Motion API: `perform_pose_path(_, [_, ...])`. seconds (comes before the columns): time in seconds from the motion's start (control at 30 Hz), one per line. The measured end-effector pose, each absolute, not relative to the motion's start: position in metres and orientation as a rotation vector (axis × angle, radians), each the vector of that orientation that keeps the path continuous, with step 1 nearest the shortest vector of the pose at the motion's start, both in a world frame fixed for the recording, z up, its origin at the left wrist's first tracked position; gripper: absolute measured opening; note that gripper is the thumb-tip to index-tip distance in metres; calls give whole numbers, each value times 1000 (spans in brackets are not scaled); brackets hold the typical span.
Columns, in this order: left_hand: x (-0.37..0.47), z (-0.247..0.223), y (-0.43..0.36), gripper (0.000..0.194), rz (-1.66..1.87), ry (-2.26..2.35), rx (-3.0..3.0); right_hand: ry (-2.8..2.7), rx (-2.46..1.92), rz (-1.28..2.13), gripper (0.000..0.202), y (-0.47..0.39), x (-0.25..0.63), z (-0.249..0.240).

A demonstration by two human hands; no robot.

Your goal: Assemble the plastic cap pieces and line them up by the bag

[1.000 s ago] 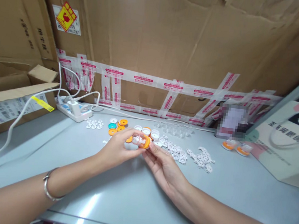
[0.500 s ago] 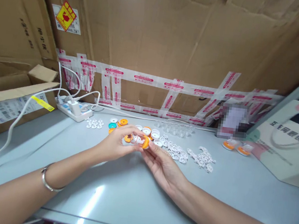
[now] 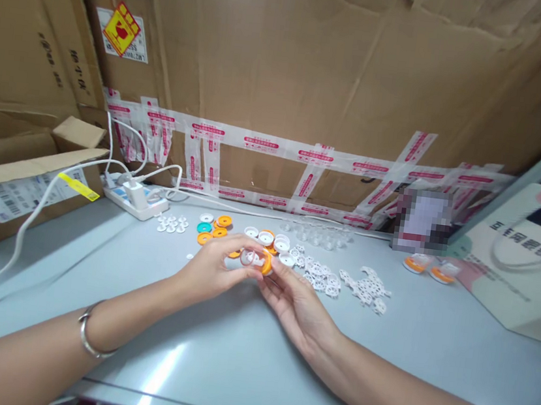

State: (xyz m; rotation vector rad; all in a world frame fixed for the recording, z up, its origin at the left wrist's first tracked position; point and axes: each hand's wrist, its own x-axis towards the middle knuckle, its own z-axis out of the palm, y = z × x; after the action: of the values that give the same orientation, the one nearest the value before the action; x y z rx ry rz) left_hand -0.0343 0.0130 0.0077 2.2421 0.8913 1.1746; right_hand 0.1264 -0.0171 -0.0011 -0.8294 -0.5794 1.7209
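Left hand [image 3: 211, 266] and right hand [image 3: 301, 306] together pinch one clear-and-orange capsule [image 3: 267, 262], two similar capsules [image 3: 413, 265] well apart.

Both forearms reach in from the lower corners over the bench, and the hands meet near the middle. The left hand [image 3: 216, 263] is curled into a C, its thumb below and its fingers arched above, closed in a grip. The right hand [image 3: 294, 296] lies tilted with the palm partly turned up, thumb and fingertips pinching close against the left's fingertips, the other fingers bent beneath. Both wrists look nearly straight.
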Motion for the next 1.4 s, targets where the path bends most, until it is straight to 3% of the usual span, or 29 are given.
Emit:
perform_pose_path(0.47, [-35,12,9,16,1158,1043,2410,-949,-793,1751,24,-14,129,13])
perform_pose_path(0.67, [-30,4,3,13,1141,1086,2748,-1095,-930,1540,27,-23,122,7])
perform_pose_path(0.87, [-31,7,-1,36,1293,1087,2703,-1153,-969,1551,30,-14,133,28])
perform_pose_path(0.97, [-33,10,-1,38,1320,1052,2666,-1080,-1085,1439,31,3,167,40])
perform_pose_path(1.13, [-36,14,2,27,1296,989,2659,-1002,-1256,1079,13,20,273,32])
perform_pose_path(1.4, [-49,20,22,21,1304,1115,2588,-731,-1736,749,14,3,406,25])
